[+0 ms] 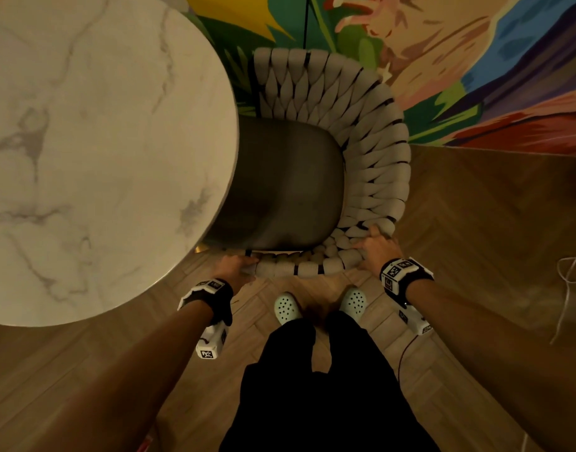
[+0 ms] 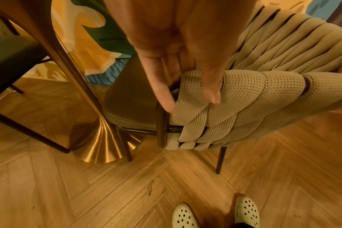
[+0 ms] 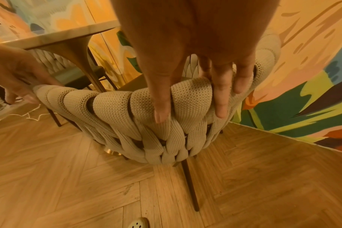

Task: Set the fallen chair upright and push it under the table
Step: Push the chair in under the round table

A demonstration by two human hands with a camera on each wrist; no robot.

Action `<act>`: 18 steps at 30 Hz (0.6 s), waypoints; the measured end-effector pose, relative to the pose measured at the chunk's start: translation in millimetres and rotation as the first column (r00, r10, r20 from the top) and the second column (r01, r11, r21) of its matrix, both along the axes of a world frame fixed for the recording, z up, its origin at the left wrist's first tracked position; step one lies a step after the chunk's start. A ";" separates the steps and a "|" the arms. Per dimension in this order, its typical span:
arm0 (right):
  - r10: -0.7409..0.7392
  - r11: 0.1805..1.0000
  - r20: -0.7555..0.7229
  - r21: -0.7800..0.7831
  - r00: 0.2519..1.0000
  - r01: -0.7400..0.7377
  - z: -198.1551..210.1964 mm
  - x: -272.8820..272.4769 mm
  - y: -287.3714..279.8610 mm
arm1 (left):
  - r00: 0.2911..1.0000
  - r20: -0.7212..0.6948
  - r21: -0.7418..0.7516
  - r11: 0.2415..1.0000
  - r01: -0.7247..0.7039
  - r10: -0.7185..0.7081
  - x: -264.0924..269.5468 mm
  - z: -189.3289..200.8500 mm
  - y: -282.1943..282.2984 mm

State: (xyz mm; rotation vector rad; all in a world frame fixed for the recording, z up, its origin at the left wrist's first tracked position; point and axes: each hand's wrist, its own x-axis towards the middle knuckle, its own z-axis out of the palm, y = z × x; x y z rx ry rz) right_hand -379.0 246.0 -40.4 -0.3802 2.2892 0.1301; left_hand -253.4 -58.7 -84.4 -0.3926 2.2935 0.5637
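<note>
An upright woven chair (image 1: pixel 371 164) stands partly under a round marble desk (image 1: pixel 84 141). Both hands, left hand (image 1: pixel 236 264) and right hand (image 1: pixel 374 247), apparently grip its backrest rim.

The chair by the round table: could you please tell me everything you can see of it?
The chair stands upright on thin dark legs on the herringbone wood floor. Its curved back is woven from thick beige knitted straps over a dark frame; the seat is smooth and dark grey. The front of the seat lies under the edge of the marble table, near its brass pedestal. The left hand holds one end of the backrest rim; the right hand has its fingers laid over the rim.
</note>
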 end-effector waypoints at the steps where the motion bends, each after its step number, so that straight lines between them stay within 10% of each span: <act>1: 0.000 1.000 -0.007 0.000 1.000 0.000 0.1 1.0 0.1 | 1.000 0.013 0.007 1.000 -0.016 0.016 0.7 -1.5 -0.7; 18: -0.188 0.942 0.070 -0.271 0.980 0.200 -6.6 11.8 12.6 | 0.994 -0.033 0.035 0.994 -0.107 0.108 4.0 3.6 8.5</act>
